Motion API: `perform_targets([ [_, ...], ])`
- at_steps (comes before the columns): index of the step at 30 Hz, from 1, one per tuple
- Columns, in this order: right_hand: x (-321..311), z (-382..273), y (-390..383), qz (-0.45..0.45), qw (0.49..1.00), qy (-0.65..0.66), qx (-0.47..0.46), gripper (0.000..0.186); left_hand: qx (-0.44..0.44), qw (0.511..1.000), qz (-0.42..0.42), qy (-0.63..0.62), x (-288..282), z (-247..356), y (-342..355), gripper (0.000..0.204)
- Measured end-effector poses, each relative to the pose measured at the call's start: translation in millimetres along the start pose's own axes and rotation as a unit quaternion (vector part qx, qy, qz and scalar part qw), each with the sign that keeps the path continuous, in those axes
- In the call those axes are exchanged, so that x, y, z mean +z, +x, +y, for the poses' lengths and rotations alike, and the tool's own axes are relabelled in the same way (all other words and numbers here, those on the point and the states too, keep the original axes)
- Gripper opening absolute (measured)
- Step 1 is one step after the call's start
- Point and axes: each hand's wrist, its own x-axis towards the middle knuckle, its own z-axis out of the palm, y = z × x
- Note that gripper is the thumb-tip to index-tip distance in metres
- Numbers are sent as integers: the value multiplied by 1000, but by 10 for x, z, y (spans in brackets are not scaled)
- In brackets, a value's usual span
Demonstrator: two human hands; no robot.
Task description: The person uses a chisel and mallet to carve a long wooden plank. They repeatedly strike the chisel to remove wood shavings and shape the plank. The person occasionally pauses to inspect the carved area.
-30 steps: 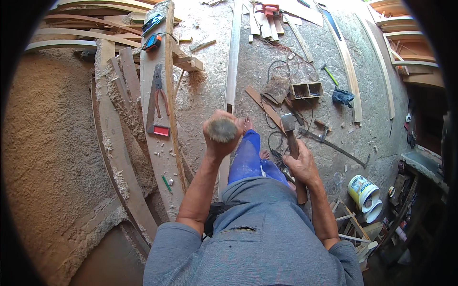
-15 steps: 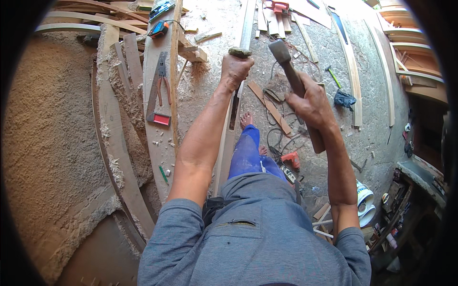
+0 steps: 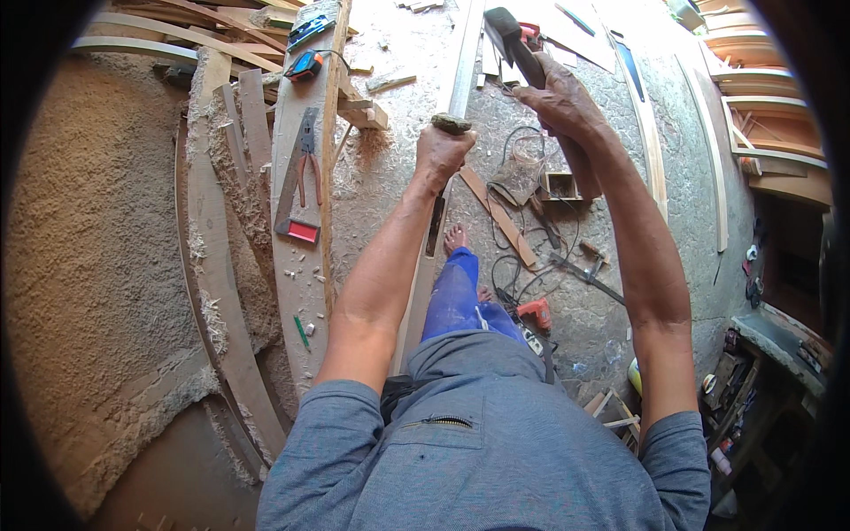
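My left hand (image 3: 440, 157) is wrapped round an upright tool with a worn, mushroomed top (image 3: 452, 124), over a long pale beam (image 3: 462, 66); the tool's lower end is hidden. A dark narrow slot (image 3: 436, 226) shows in the beam below that hand. My right hand (image 3: 562, 104) grips a hammer raised higher up and to the right, its dark head (image 3: 500, 26) toward the top of the view. My bare feet (image 3: 456, 237) are beside the beam.
A plank at left holds pliers (image 3: 309, 177), a square (image 3: 303, 228) and a tape measure (image 3: 305, 66). Shaving-strewn boards (image 3: 221, 327) lie farther left. Cables, a red drill (image 3: 535, 314) and a brown strip (image 3: 500, 221) are on the floor. Curved timber frames (image 3: 770, 124) stand at right.
My left hand moved forward from near my waist, then settled slightly lower over the beam. My right hand has swung the hammer up and away from my body.
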Motion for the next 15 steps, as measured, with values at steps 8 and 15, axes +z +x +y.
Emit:
perform_targets([
  [8, 89, 371, -821, -188, 975, -52, -108, 37, 342, 936, 42, 76, -191, 237, -1494, 23],
  [15, 602, 620, -1336, -37, 991, 129, 14, 54, 134, 970, 202, 5, 17, 83, -428, 32],
])
